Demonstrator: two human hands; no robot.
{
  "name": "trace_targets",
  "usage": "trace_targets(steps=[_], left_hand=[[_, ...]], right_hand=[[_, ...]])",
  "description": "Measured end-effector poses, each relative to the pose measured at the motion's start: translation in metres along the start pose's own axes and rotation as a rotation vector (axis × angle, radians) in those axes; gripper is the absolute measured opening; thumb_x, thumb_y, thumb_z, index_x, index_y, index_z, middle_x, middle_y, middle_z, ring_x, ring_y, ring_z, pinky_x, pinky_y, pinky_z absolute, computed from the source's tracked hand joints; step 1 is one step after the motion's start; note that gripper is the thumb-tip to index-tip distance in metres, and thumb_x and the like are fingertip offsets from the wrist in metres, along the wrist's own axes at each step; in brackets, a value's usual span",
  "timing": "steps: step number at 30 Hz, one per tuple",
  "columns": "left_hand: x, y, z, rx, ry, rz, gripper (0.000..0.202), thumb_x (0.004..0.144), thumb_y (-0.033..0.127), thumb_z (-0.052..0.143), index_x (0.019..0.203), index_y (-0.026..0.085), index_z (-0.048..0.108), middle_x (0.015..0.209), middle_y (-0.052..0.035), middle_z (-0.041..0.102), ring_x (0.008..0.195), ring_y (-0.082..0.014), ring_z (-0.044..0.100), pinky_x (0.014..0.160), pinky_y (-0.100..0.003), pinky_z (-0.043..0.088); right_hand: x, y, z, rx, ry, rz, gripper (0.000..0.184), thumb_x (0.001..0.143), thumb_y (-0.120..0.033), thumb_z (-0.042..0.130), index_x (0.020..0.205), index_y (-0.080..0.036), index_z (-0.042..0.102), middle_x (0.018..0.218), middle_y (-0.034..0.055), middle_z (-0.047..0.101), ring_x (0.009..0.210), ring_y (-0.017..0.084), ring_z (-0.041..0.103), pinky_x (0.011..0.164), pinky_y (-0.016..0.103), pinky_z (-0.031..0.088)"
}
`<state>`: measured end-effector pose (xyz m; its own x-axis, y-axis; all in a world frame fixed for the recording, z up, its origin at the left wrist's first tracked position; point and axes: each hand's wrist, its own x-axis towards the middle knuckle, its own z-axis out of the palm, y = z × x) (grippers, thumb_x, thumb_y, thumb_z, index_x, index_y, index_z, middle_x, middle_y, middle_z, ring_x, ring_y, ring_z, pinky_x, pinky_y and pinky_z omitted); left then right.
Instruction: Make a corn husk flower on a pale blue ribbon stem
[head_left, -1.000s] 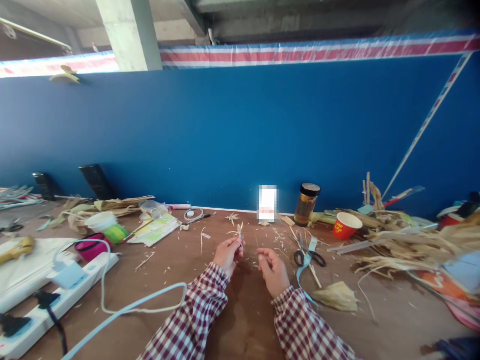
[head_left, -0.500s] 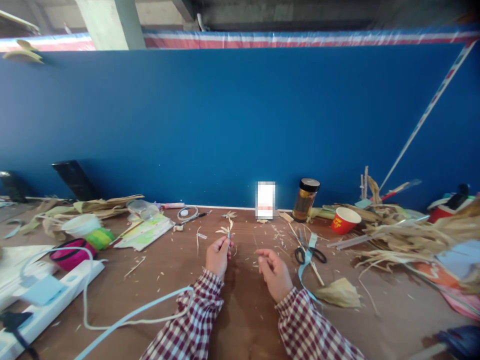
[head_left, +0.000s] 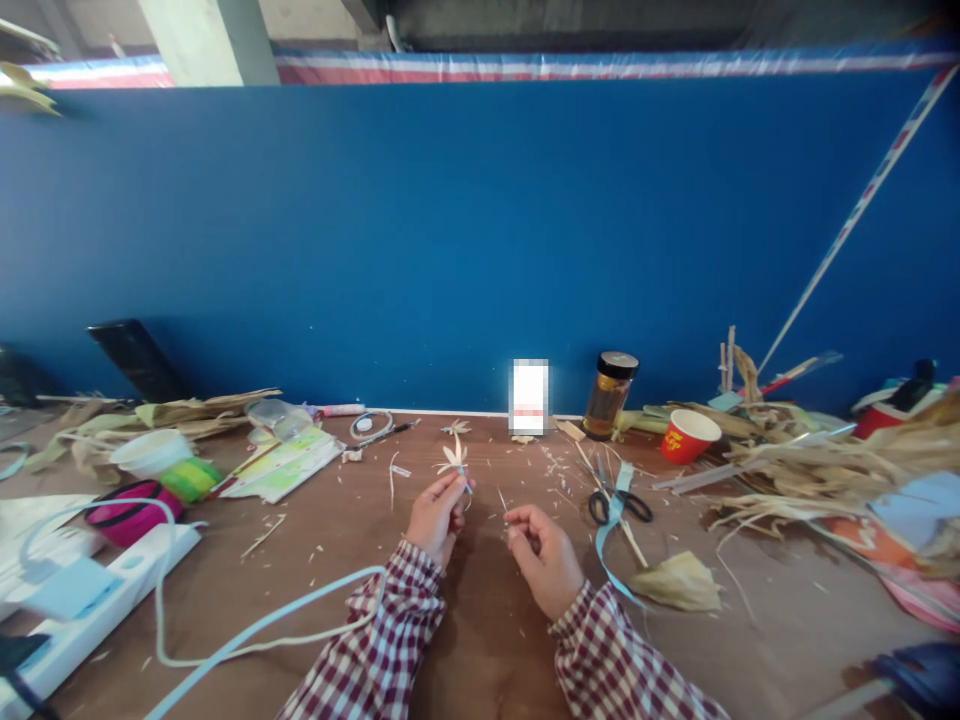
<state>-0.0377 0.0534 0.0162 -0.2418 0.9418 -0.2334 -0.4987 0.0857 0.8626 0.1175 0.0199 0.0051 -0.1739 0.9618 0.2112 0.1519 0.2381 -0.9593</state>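
Note:
My left hand [head_left: 433, 515] is closed around the stem of a small straw flower [head_left: 454, 459] with pale petals, held upright over the brown table [head_left: 487, 640]. My right hand [head_left: 541, 553] is pinched on a thin straw sliver [head_left: 502, 499] that sticks up from its fingertips. The two hands are a short gap apart near the table's middle. Both sleeves are red and white check.
Black scissors [head_left: 621, 509] and a light blue ribbon [head_left: 609, 528] lie right of my right hand, with a dried husk [head_left: 677, 583]. A jar [head_left: 611, 394], red paper cup [head_left: 689, 436] and straw heap [head_left: 817, 470] fill the right. A white power strip [head_left: 97, 596], cables and bowls sit left.
The left hand has turned the straw flower so its petals show. The right hand has closed into a pinch on a straw sliver and drawn slightly nearer the left hand.

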Motion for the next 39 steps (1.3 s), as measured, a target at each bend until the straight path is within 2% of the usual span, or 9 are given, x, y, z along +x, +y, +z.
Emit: trace_targets(steps=[8, 13, 39], left_hand=[[0.003, 0.014, -0.007, -0.219, -0.02, -0.097, 0.004, 0.076, 0.015, 0.06, 0.077, 0.014, 0.063, 0.072, 0.0005, 0.06, 0.035, 0.0031, 0.033, 0.03, -0.007, 0.027], [0.006, 0.016, -0.011, -0.263, 0.004, -0.127, 0.008, 0.08, 0.013, 0.055, 0.079, 0.014, 0.062, 0.071, 0.0009, 0.06, 0.033, 0.004, 0.032, 0.028, -0.006, 0.027], [0.003, 0.018, -0.01, -0.329, -0.019, -0.182, 0.012, 0.084, 0.011, 0.048, 0.082, 0.01, 0.059, 0.068, 0.0009, 0.057, 0.033, 0.0041, 0.034, 0.027, -0.005, 0.028]], right_hand=[[-0.006, -0.003, 0.005, -0.062, -0.127, -0.019, 0.02, 0.08, -0.03, 0.046, 0.089, -0.017, 0.057, 0.055, -0.004, 0.046, 0.045, 0.009, 0.038, 0.045, 0.02, 0.029], [-0.008, 0.001, 0.007, -0.113, -0.177, -0.039, 0.022, 0.081, -0.03, 0.046, 0.091, -0.017, 0.061, 0.054, -0.0045, 0.045, 0.045, 0.009, 0.036, 0.045, 0.02, 0.028], [-0.008, 0.002, 0.007, -0.181, -0.211, -0.042, 0.023, 0.081, -0.026, 0.045, 0.092, -0.015, 0.061, 0.054, -0.0042, 0.045, 0.046, 0.009, 0.037, 0.046, 0.02, 0.03]])
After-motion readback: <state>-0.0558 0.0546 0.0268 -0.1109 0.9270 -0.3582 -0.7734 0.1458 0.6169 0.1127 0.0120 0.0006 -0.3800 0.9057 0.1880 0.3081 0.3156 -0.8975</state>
